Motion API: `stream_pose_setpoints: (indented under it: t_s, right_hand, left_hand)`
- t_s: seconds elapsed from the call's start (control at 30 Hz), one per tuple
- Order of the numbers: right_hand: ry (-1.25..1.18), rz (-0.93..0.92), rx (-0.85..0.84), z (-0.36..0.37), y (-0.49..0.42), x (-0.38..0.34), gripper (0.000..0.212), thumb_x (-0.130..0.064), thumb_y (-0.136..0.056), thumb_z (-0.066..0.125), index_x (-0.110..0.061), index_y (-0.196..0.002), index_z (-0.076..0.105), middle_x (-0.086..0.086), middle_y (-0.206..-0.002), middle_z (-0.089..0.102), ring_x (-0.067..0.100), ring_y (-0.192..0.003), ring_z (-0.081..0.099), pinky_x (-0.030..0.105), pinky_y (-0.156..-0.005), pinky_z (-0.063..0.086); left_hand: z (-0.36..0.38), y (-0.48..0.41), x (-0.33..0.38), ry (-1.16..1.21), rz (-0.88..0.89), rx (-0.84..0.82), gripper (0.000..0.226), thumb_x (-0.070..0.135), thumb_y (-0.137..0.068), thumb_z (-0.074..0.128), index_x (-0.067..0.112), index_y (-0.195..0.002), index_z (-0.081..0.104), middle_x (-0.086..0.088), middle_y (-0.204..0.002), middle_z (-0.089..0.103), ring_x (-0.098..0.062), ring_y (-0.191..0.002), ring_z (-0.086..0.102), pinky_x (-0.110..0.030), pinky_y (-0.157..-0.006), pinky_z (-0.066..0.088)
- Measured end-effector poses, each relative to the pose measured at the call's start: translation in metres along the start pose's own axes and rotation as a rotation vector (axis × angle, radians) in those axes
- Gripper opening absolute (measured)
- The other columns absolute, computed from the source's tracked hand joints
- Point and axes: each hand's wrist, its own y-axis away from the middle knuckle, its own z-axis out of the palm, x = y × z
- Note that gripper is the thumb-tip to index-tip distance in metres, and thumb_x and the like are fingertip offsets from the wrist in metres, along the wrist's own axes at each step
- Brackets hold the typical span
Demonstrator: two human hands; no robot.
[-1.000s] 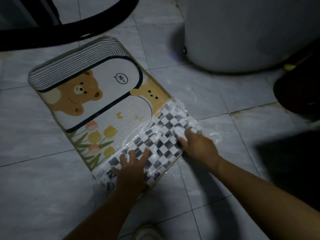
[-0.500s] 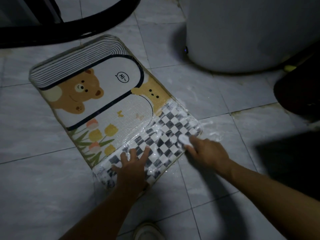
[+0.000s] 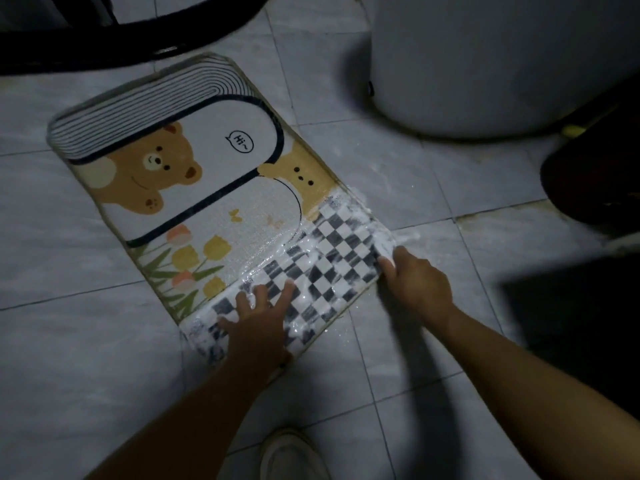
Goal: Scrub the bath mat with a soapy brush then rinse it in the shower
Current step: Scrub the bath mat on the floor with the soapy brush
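Head: bath mat (image 3: 207, 188) under left fingers (image 3: 260, 297), brush (image 3: 385, 263) in right fingers (image 3: 394, 273) at edge

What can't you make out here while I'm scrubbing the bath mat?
Head view:
- Brush: nearly all hidden under the right hand; only a white tip shows.
- Mat under the left hand: covered; foam blurs the checks nearby.
- Dark object at right: too dim to identify, cut by the edge.
- White container: top cut off by the frame.
- Shoe: cut off at the bottom edge.
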Motion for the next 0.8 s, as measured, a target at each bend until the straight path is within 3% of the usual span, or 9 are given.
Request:
stream_pose_setpoints:
  t_s: [0.07, 0.17, 0.23, 0.3, 0.37, 0.43, 0.57, 0.63, 0.8]
  right_hand:
    - [-0.080, 0.009, 0.006, 0.004, 0.017, -0.010, 0.034, -0.059, -0.106, 0.031, -0.030, -0.107, 0.047, -0.005, -0.074, 0.061, 0.008, -0.059, 0.061, 0.035, -0.059, 0.060]
    - [-0.122, -0.263, -0.113, 0.012, 0.073, -0.041, 0.036, -0.058, -0.108, 0.030, -0.029, -0.123, 0.047, -0.006, -0.081, 0.065, 0.004, -0.061, 0.060, 0.026, -0.057, 0.054]
    - [-0.064, -0.365, -0.085, 0.010, 0.072, -0.036, 0.042, -0.062, -0.107, 0.026, -0.031, -0.125, 0.048, -0.008, -0.080, 0.064, 0.003, -0.060, 0.056, 0.022, -0.055, 0.046]
    - [0.043, -0.279, -0.051, 0.003, 0.041, -0.017, 0.041, -0.062, -0.107, 0.025, -0.030, -0.113, 0.050, -0.008, -0.072, 0.058, 0.002, -0.056, 0.054, 0.020, -0.050, 0.042]
    - [0.045, -0.075, -0.016, -0.004, 0.013, -0.002, 0.041, -0.062, -0.106, 0.028, -0.027, -0.104, 0.050, -0.006, -0.073, 0.058, 0.007, -0.059, 0.058, 0.027, -0.052, 0.049]
    - [-0.017, -0.006, 0.014, 0.001, 0.014, -0.010, 0.038, -0.060, -0.106, 0.031, -0.026, -0.103, 0.049, -0.004, -0.075, 0.061, 0.014, -0.063, 0.063, 0.035, -0.059, 0.057]
    - [-0.113, -0.292, -0.141, 0.017, 0.071, -0.054, 0.027, -0.057, -0.107, 0.035, -0.033, -0.109, 0.047, -0.007, -0.083, 0.063, 0.007, -0.065, 0.060, 0.028, -0.061, 0.056]
    - [-0.071, -0.379, -0.105, 0.018, 0.067, -0.053, 0.031, -0.061, -0.106, 0.030, -0.035, -0.108, 0.045, -0.007, -0.084, 0.063, 0.008, -0.066, 0.060, 0.032, -0.063, 0.057]
    - [-0.022, -0.007, 0.052, 0.010, -0.002, -0.028, 0.036, -0.059, -0.107, 0.029, -0.030, -0.098, 0.046, -0.007, -0.074, 0.058, 0.011, -0.063, 0.059, 0.029, -0.058, 0.048]
  left_hand:
    - [-0.003, 0.002, 0.002, 0.010, -0.002, -0.011, 0.129, 0.045, -0.078, 0.085, 0.047, -0.153, -0.020, -0.014, -0.165, 0.008, -0.047, -0.149, 0.012, -0.077, -0.109, 0.029]
    - [-0.005, 0.003, 0.003, 0.028, 0.000, -0.010, 0.125, 0.045, -0.081, 0.082, 0.046, -0.154, -0.019, -0.014, -0.165, 0.007, -0.047, -0.150, 0.010, -0.078, -0.110, 0.026]
    - [-0.006, 0.002, 0.004, 0.031, 0.008, -0.007, 0.123, 0.045, -0.082, 0.082, 0.045, -0.156, -0.016, -0.014, -0.165, 0.006, -0.048, -0.150, 0.009, -0.079, -0.110, 0.024]
    - [-0.004, 0.003, 0.002, 0.033, 0.005, -0.015, 0.121, 0.045, -0.082, 0.081, 0.044, -0.156, -0.014, -0.015, -0.165, 0.007, -0.048, -0.150, 0.009, -0.079, -0.110, 0.024]
    - [-0.004, 0.005, 0.002, 0.020, 0.004, -0.009, 0.123, 0.044, -0.081, 0.082, 0.044, -0.155, -0.016, -0.015, -0.165, 0.007, -0.049, -0.150, 0.011, -0.079, -0.109, 0.026]
    - [-0.004, 0.004, 0.004, 0.026, 0.002, -0.012, 0.125, 0.046, -0.081, 0.083, 0.044, -0.154, -0.018, -0.015, -0.165, 0.007, -0.049, -0.150, 0.011, -0.079, -0.109, 0.027]
    - [-0.006, 0.002, 0.004, 0.032, -0.008, -0.029, 0.125, 0.046, -0.081, 0.082, 0.044, -0.154, -0.019, -0.015, -0.165, 0.006, -0.049, -0.150, 0.009, -0.079, -0.109, 0.025]
    - [-0.006, 0.001, 0.004, 0.041, -0.012, -0.028, 0.124, 0.046, -0.082, 0.082, 0.044, -0.155, -0.018, -0.015, -0.165, 0.006, -0.049, -0.150, 0.008, -0.080, -0.110, 0.024]
    - [-0.001, 0.001, 0.003, 0.032, -0.011, -0.014, 0.124, 0.041, -0.083, 0.082, 0.043, -0.156, -0.018, -0.016, -0.165, 0.007, -0.049, -0.150, 0.009, -0.080, -0.108, 0.024]
